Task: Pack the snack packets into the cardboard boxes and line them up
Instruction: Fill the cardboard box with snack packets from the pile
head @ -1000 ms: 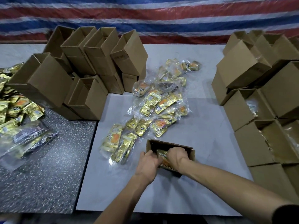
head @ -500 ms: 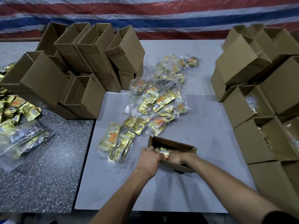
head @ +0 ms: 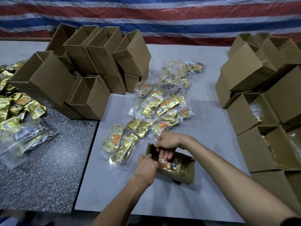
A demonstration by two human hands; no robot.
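A small open cardboard box (head: pixel 184 174) lies on the white table, tilted toward me, with gold snack packets (head: pixel 171 165) showing inside. My left hand (head: pixel 146 168) grips the box's near left corner. My right hand (head: pixel 167 142) is at the box's far rim with its fingers reaching down into the opening; whether they hold a packet is hidden. A loose pile of gold packets in clear bags (head: pixel 161 103) spreads across the table just beyond the box, and a smaller bundle (head: pixel 120 144) lies to its left.
Empty open boxes (head: pixel 91 70) are stacked at the back left. Boxes (head: pixel 263 111), some with clear bags inside, are stacked along the right edge. More gold packets (head: pixel 17 110) lie on the dark speckled table (head: pixel 48 168) at the left. A striped tarp hangs behind.
The box has tipped up toward me and turned slightly. My right hand has risen from inside the box to its far rim, fingers still in the opening. My left hand stays on the near corner.
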